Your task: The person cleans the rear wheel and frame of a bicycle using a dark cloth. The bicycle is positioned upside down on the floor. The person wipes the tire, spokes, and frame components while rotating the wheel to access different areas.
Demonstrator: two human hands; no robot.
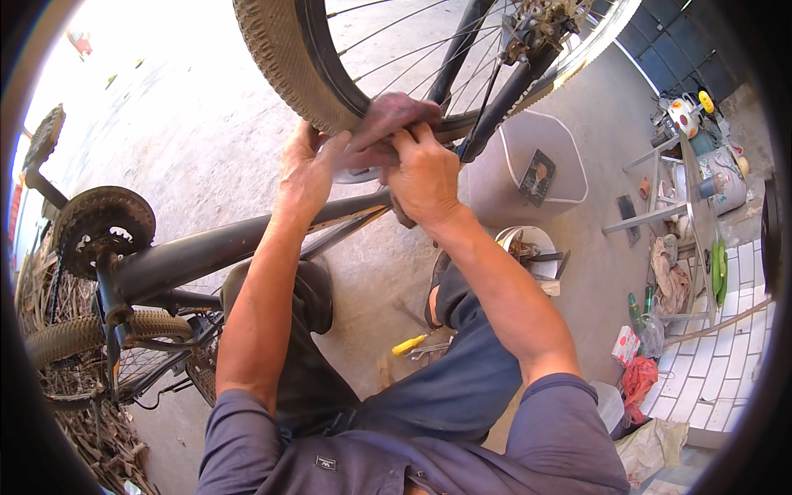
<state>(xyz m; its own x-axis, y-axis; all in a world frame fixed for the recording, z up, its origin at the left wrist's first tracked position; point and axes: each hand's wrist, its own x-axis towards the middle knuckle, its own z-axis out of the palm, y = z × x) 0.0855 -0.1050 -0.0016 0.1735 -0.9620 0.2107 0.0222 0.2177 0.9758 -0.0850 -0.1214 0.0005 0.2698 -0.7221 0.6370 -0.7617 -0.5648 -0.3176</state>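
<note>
My right hand (427, 173) is closed around a dark reddish rag (399, 117), which is bunched and partly blurred by motion. My left hand (306, 173) pinches the rag's other side between thumb and fingers, right against the knobby bicycle tyre (291, 80). Both hands are at the near edge of this spoked wheel, where the rag covers part of the rim. Black fork legs (458, 55) run up to a hub with a dirty brake caliper (526, 37). Below my hands, the black frame tube (198, 247) slants left to the chainring (102, 229).
A grey bin (495, 192) carrying a dark picture card (537, 178) stands right of the wheel. Between my feet lie a yellow-handled screwdriver (408, 344) and wrenches (431, 351). Farther right are a metal-framed stool (696, 223) and a red plastic bag (639, 383). Sticks (99, 445) lie lower left.
</note>
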